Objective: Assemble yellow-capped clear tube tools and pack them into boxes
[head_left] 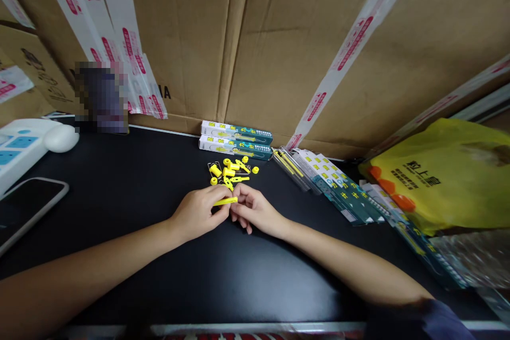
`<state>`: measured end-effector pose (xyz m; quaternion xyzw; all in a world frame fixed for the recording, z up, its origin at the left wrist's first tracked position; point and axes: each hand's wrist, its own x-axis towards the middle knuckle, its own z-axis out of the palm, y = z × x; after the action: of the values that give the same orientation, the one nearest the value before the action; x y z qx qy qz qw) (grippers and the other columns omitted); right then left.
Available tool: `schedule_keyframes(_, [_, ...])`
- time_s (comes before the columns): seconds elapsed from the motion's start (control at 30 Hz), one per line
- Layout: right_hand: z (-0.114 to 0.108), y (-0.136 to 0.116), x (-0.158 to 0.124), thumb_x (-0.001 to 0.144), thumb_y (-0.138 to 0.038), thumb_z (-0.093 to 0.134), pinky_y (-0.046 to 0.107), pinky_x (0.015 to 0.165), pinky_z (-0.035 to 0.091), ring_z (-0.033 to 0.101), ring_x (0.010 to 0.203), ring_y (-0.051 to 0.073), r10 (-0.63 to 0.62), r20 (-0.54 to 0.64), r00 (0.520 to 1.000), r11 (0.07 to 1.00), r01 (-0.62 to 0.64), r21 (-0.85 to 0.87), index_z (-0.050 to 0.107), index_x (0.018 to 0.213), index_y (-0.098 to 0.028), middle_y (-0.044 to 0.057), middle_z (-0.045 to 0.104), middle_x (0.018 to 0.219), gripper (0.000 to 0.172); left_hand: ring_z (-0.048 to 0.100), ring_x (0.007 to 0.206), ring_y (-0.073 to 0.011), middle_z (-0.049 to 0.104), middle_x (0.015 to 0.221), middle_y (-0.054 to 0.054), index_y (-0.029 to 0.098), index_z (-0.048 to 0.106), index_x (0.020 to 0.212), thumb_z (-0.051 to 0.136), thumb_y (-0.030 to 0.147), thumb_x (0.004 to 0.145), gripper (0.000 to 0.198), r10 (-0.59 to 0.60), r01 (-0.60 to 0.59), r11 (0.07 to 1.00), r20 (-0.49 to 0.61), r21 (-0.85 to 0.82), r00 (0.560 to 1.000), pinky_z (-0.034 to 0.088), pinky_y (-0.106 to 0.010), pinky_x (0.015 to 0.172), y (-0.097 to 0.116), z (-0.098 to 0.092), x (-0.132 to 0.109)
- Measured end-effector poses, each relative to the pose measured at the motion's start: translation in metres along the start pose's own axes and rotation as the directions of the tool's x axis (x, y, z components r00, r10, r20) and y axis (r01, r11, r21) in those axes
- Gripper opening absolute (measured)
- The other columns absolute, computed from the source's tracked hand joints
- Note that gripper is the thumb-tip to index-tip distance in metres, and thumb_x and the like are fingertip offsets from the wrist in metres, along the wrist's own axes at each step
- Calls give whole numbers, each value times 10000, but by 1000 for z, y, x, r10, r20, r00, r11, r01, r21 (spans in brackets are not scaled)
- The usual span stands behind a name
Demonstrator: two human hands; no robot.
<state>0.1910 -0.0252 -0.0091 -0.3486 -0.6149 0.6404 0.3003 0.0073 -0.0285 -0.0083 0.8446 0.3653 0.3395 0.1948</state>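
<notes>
My left hand (198, 211) and my right hand (255, 209) meet in the middle of the black table (131, 191). Both pinch a thin yellow stick-like part (225, 201) that lies level between their fingertips. Just beyond the fingers lies a small heap of several yellow plastic parts (231, 170) with some bare metal clips among them. Behind the heap two teal and white boxes (235, 139) lie stacked against the cardboard wall.
A fanned row of flat teal packages (338, 183) runs to the right, beside a yellow plastic bag (446, 175). On the left are a phone (27, 207), a white power strip (18, 149) and a white mouse (60, 138). Taped cardboard boxes (279, 37) wall the back.
</notes>
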Motion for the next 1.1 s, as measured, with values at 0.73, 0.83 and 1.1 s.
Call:
schedule_keyframes(0.73, [2, 2, 0, 814, -309, 621, 104, 301, 391, 459, 378, 30, -5, 6, 1000, 999, 6, -52, 403, 788, -200, -78, 567, 594, 245, 543, 667, -125, 563, 744, 10, 186, 509, 741, 471, 124, 821, 108, 46, -50, 998, 95, 38, 994, 379, -233, 614, 2, -3, -1])
schedule_keyframes(0.83, [2, 1, 0, 809, -306, 625, 103, 299, 387, 457, 376, 29, -6, 1, 1000, 998, 6, -56, 406, 783, -198, -78, 566, 593, 245, 538, 659, -122, 555, 729, 15, 188, 494, 729, 467, 121, 816, 114, 51, -54, 998, 100, 29, 994, 375, -232, 613, 4, -3, -2])
schedule_keyframes(1.1, [2, 2, -1, 814, -326, 624, 105, 302, 390, 463, 368, 32, -3, 22, 1000, 999, 4, -39, 397, 790, -201, -76, 584, 584, 260, 546, 639, -117, 582, 729, 23, 193, 518, 764, 489, 156, 814, 69, -16, 15, 1000, 76, 13, 997, 372, -226, 600, 2, -1, -1])
